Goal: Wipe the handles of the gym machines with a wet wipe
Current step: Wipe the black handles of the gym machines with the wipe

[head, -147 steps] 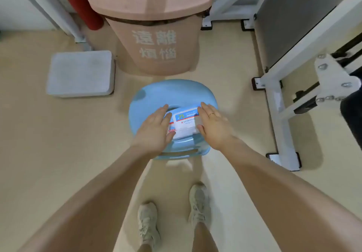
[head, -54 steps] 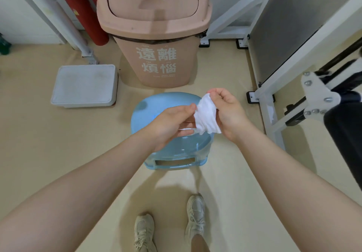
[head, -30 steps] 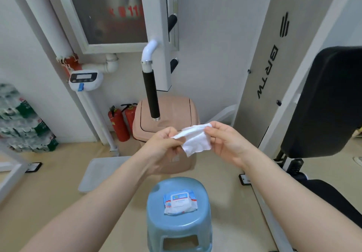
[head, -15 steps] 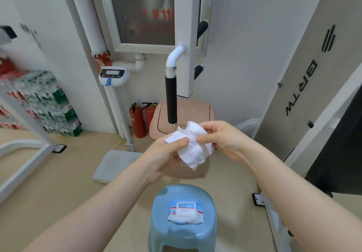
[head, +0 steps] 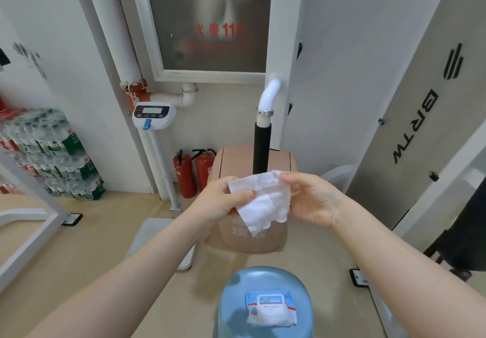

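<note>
Head view: wipes pack [head: 271,309] on blue stool [head: 236,285], beige floor [head: 92,232].

A small indoor gym corner. A white steel machine frame [head: 282,56] rises at centre, with a curved white tube ending in a black foam handle [head: 262,148] that hangs down. To the right stands a grey machine panel [head: 420,116] lettered "BRTW", with dark padding [head: 465,232] at the right edge. Against the white wall stand a column weighing scale [head: 153,115], two red fire extinguishers [head: 194,172], a glass-fronted fire cabinet [head: 210,22] with red lettering, and stacked packs of bottled water [head: 52,153]. A pink lidded bin [head: 252,232] and a blue plastic stool [head: 236,311] carrying a pack of wipes [head: 271,308] sit on the beige floor [head: 79,245].
</note>
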